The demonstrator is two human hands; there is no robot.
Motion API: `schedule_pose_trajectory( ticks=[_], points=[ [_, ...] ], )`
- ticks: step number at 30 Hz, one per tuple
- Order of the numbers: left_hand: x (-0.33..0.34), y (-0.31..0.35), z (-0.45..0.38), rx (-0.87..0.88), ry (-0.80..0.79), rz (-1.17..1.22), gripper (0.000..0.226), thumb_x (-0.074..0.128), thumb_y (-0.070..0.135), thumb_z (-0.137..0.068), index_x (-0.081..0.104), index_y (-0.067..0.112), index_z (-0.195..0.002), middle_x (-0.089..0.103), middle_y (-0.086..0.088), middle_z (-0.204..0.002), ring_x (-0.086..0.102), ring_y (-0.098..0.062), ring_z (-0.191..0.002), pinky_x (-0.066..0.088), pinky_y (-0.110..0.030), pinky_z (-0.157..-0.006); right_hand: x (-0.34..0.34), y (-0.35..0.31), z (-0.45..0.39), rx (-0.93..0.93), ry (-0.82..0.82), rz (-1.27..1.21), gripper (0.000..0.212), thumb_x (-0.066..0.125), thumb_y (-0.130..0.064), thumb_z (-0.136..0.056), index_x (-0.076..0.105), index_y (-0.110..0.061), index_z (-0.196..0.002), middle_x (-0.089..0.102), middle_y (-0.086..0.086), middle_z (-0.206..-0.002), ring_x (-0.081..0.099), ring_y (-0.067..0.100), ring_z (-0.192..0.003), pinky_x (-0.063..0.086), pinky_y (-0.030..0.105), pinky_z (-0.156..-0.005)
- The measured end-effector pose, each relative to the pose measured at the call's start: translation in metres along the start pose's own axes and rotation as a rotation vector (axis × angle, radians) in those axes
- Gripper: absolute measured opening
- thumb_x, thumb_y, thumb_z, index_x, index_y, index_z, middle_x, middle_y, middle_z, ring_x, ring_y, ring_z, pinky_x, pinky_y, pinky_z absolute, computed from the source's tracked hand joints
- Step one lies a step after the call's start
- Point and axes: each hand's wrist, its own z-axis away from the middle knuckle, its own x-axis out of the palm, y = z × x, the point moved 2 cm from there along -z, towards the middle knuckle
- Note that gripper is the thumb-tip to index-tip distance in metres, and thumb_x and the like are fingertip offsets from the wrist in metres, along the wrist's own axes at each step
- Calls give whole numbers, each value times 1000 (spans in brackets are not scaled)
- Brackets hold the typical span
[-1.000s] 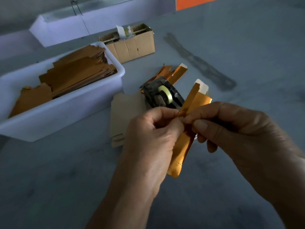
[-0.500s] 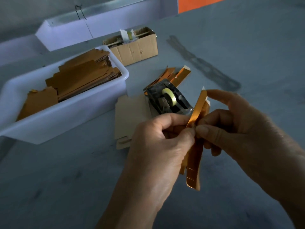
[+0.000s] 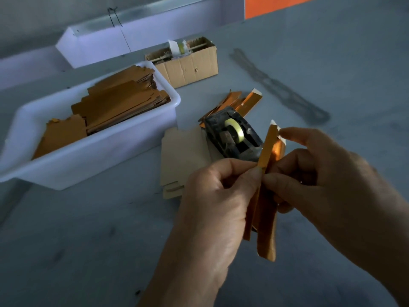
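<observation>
Upright, orange carton blank [image 3: 266, 218] sits pinched between left hand [image 3: 218, 196] and right hand [image 3: 327, 187].

Bare table [image 3: 88, 251] lies open across the lower left of the frame. Just behind the gold sleeve [image 3: 266, 229] pinched by the left hand [image 3: 217, 196] and right hand [image 3: 332, 185], a tape dispenser [image 3: 232, 135] stands in the way, flat card blanks [image 3: 181, 160] beside it and loose gold strips [image 3: 250, 100] behind. The white tub [image 3: 93, 156] walls off the left middle, a cardboard box [image 3: 190, 67] beyond it. The upper right is open but for a dark strip [image 3: 278, 87], seemingly lying flat.
</observation>
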Motion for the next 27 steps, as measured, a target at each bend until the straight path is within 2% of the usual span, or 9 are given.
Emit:
schedule_pose_trajectory(
  ticks=[5,9,14,17,19,21,22,25,27],
  points=[
    [6,-1,5,73,96,-9,20,60,12,-91,70,16,-75,71,-2,-59,65,-8,-47,44,-14,-42,0,-5,0,-21,3,136,44,66,-31,-74,40,-49,-104,65,-30,-76,61,-10,-64,43,13,-54],
    [13,-9,12,197,284,-173,12,63,22,-88,70,24,-78,69,-1,-67,65,-8,-52,44,-18,-43,1,-12,0,-46,12,287,48,68,-26,-78,44,-37,-119,66,-13,-73,60,-1,-62,42,13,-54],
    [10,-11,15,265,340,-209,8,64,25,-86,68,30,-82,69,-5,-79,68,-16,-66,54,-37,-57,2,-19,-2,-52,42,373,58,67,-39,-77,36,-36,-126,63,-15,-76,56,-2,-68,34,9,-53],
    [1,-9,16,241,331,-112,6,65,28,-85,69,27,-81,69,-2,-71,64,-12,-57,46,-25,-48,1,-23,-2,-74,75,455,74,58,-63,-60,40,-33,-125,58,-15,-66,52,-1,-59,31,17,-48],
    [-6,-4,17,241,301,-78,9,66,33,-88,70,26,-82,68,0,-65,62,-7,-52,45,-21,-44,-2,-22,-5,-64,84,380,82,53,-73,-45,47,-35,-117,58,-11,-62,53,1,-54,31,18,-44],
    [-12,-2,16,214,230,-71,11,64,37,-80,71,29,-84,69,-1,-65,63,-10,-54,49,-22,-46,-2,-17,-12,-22,-53,84,65,61,-65,-42,60,-33,-99,67,-8,-67,59,3,-48,36,13,-40],
    [-15,-3,15,182,193,-36,14,64,35,-76,72,28,-84,70,-6,-68,64,-15,-58,52,-28,-50,-2,-15,-15,-12,-153,-28,54,63,-59,-45,64,-32,-91,68,-7,-66,59,5,-46,38,13,-40],
    [-27,-9,10,46,117,136,19,66,30,-71,75,19,-84,68,-27,-85,63,-39,-73,51,-50,-70,2,-16,-22,4,-371,-149,36,64,-51,-52,67,-38,-86,67,-1,-60,61,9,-48,46,16,-48],
    [-36,-11,7,-45,92,201,23,67,27,-70,75,13,-86,67,-32,-92,61,-47,-79,48,-56,-79,6,-20,-26,-10,-430,-173,29,69,-46,-58,67,-37,-86,67,1,-61,63,10,-52,48,17,-52]
  ],
)
